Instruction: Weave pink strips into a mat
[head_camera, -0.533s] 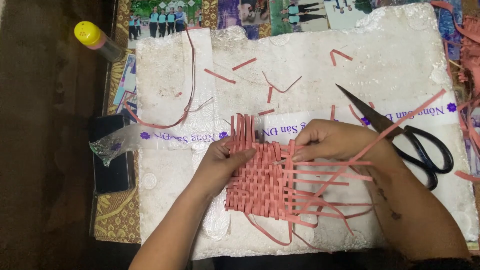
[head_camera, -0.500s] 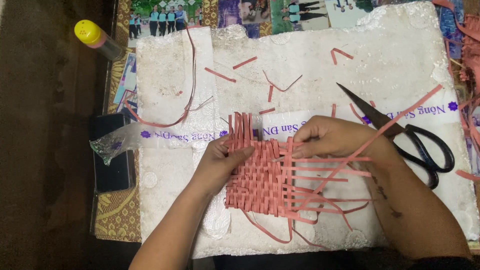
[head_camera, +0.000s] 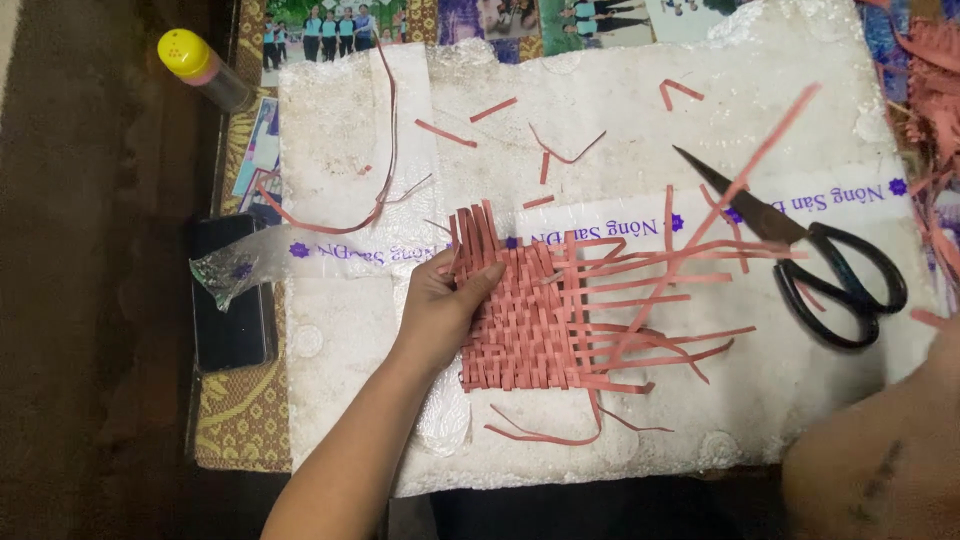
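A half-woven mat of pink paper strips (head_camera: 525, 325) lies on a white foam board (head_camera: 700, 100). Its loose strip ends (head_camera: 660, 300) fan out to the right. My left hand (head_camera: 440, 310) grips the mat's left edge, thumb on top of the weave. My right forearm (head_camera: 880, 470) fills the lower right corner. Only a sliver of my right hand (head_camera: 945, 345) shows at the right border, away from the mat, so its fingers are hidden. Black scissors (head_camera: 830, 270) rest to the right of the mat with the blades pointing up-left.
Short pink offcuts (head_camera: 565, 155) and one long thin strip (head_camera: 385, 150) litter the board. A bottle with a yellow cap (head_camera: 195, 65) lies at top left. A black phone (head_camera: 230, 310) and a clear tape end (head_camera: 225, 270) sit left. More pink strips (head_camera: 935, 70) pile up at top right.
My right hand has let go of the mat's right side and pulled back to the lower right edge of view. The left hand stays on the mat.
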